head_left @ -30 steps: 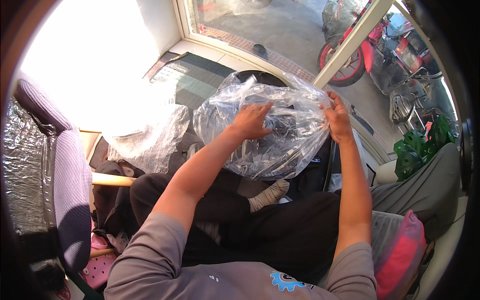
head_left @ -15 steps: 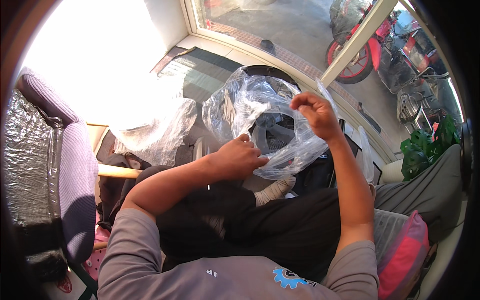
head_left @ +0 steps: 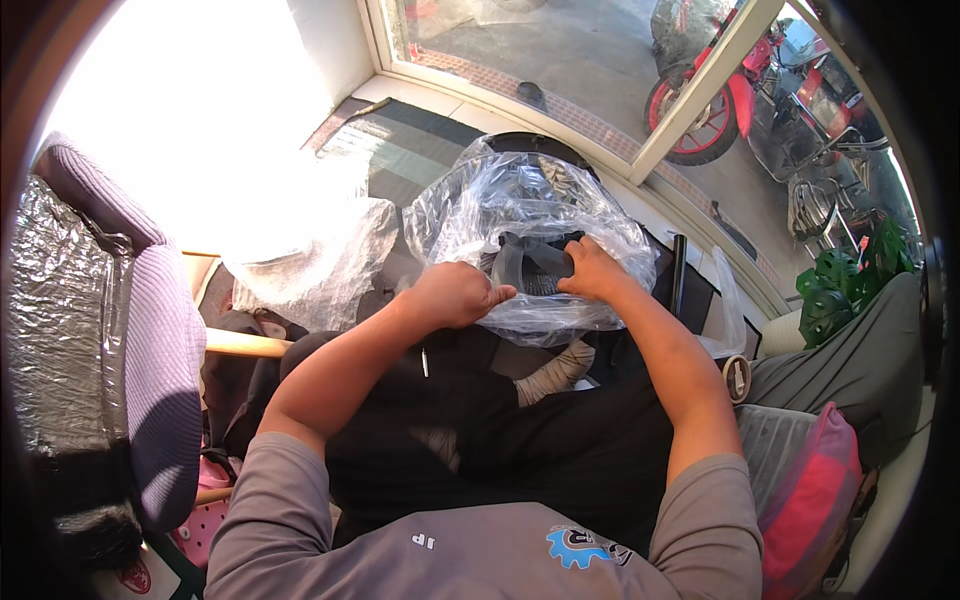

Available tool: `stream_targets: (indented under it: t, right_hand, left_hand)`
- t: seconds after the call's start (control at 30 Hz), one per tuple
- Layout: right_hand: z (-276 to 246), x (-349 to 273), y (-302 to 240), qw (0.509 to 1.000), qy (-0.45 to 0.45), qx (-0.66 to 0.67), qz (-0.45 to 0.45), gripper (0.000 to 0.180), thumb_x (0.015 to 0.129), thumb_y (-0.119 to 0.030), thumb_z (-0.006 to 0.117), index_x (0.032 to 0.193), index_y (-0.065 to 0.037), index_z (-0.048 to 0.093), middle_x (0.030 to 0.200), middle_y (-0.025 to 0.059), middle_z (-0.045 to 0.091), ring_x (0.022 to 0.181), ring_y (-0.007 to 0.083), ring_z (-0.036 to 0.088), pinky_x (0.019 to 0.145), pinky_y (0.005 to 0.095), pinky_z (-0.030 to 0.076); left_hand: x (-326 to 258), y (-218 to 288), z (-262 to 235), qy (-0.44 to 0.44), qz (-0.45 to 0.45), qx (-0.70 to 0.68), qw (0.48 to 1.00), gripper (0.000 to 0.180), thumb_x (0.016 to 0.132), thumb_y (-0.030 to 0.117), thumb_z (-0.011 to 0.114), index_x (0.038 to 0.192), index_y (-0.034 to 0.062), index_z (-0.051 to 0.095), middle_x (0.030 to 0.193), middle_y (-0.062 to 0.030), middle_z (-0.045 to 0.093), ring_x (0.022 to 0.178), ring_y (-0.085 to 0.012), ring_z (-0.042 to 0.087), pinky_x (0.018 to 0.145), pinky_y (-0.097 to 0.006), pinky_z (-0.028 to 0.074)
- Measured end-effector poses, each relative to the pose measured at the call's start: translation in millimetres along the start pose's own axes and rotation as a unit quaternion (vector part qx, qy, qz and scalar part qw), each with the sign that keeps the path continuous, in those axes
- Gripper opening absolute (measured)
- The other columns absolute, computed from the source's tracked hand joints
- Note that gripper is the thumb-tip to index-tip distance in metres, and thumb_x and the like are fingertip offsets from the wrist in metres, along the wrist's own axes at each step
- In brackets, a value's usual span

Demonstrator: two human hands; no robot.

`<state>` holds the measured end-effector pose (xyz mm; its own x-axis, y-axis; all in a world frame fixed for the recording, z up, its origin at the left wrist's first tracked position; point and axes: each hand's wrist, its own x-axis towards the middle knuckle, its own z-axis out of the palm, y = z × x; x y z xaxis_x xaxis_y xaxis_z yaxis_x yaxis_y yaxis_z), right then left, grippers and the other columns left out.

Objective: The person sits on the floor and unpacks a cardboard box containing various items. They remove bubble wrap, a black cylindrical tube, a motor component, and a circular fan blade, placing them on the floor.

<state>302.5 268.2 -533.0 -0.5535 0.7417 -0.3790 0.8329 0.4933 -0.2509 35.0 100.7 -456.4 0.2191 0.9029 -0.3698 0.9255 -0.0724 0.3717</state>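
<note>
A crumpled clear plastic bag [head_left: 450, 225] lies in front of me, its mouth spread around a gap. Through the gap show dark and grey parts [head_left: 530, 268] whose kind I cannot make out. My left hand [head_left: 458, 294] is closed at the bag's near left side, thumb pointing right, pinching the plastic. At the right side of the gap, my right hand [head_left: 597, 270] has its fingers curled over the edge of the plastic. A black curved rim [head_left: 545, 146] rises behind the bag.
White translucent wrapping [head_left: 315, 265] lies to the left, near a purple ribbed cushion [head_left: 160, 380]. A black tube [head_left: 679, 272] and a cardboard roll [head_left: 736, 378] are on the right. Beyond the glass stands a red-wheeled motorcycle [head_left: 700, 120]. A pink and grey bag [head_left: 810, 480] sits at lower right.
My right hand has come down from above the bag to the right edge of its opening. My left hand has shifted slightly left. The plastic now lies lower and more gathered around the gap.
</note>
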Motion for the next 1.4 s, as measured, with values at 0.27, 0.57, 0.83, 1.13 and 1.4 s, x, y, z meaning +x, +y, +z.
stream_targets:
  t: [0.27, 0.57, 0.83, 1.13, 1.4]
  right_hand:
    - [-2.2, -22.2, -18.8, 0.998, 0.069, 0.015, -0.007, 0.063, 0.088, -0.037, 0.082, 0.142, -0.011, 0.064, 0.143, 0.0194, 0.060, 0.132, 0.0422, 0.065, 0.113, 0.0506, 0.054]
    - [9.9, -61.0, -59.6, 0.986, -0.122, 0.015, -0.113, 0.042, 0.098, -0.046, 0.074, 0.122, -0.011, 0.078, 0.122, 0.0184, 0.078, 0.121, 0.0393, 0.071, 0.103, 0.0503, 0.056]
    - [-42.1, -94.7, -64.7, 0.996, -0.018, 0.001, -0.084, 0.058, 0.104, -0.066, 0.065, 0.130, -0.015, 0.078, 0.127, 0.0192, 0.078, 0.117, 0.0390, 0.073, 0.101, 0.0491, 0.057]
    - [-34.6, -123.1, -73.3, 0.964, 0.223, -0.084, -0.119, 0.035, 0.087, -0.030, 0.083, 0.117, -0.014, 0.075, 0.119, 0.0092, 0.069, 0.118, 0.0423, 0.070, 0.099, 0.0550, 0.057]
    - [-43.0, -100.5, -64.6, 0.905, 0.389, 0.067, -0.160, 0.045, 0.082, -0.012, 0.085, 0.125, -0.016, 0.074, 0.112, 0.0084, 0.065, 0.114, 0.0354, 0.066, 0.095, 0.0482, 0.059]
  left_hand:
    - [-4.7, 0.1, 27.9, 0.199, 0.228, 0.152, 0.941, 0.064, 0.081, 0.031, 0.089, 0.139, 0.0147, 0.068, 0.139, -0.0110, 0.069, 0.125, -0.0380, 0.070, 0.109, -0.052, 0.055]
    - [3.9, -17.2, 49.8, 0.161, 0.208, 0.185, 0.947, 0.015, 0.092, 0.018, 0.070, 0.105, 0.0168, 0.076, 0.108, -0.0043, 0.070, 0.110, -0.0269, 0.072, 0.091, -0.046, 0.060]
    - [-6.7, -27.7, 16.6, 0.303, 0.197, 0.133, 0.923, 0.006, 0.087, 0.018, 0.075, 0.093, 0.0183, 0.076, 0.106, -0.0028, 0.067, 0.105, -0.0283, 0.067, 0.097, -0.044, 0.057]
    - [-6.4, -19.8, -7.7, 0.412, 0.204, 0.090, 0.883, 0.028, 0.084, 0.010, 0.076, 0.110, 0.0202, 0.077, 0.116, -0.0005, 0.065, 0.119, -0.0283, 0.059, 0.110, -0.044, 0.047]
    - [-3.7, -23.1, -6.7, 0.547, 0.104, -0.023, 0.830, 0.063, 0.082, 0.011, 0.088, 0.138, 0.0197, 0.063, 0.148, -0.0144, 0.053, 0.138, -0.0420, 0.050, 0.115, -0.055, 0.046]
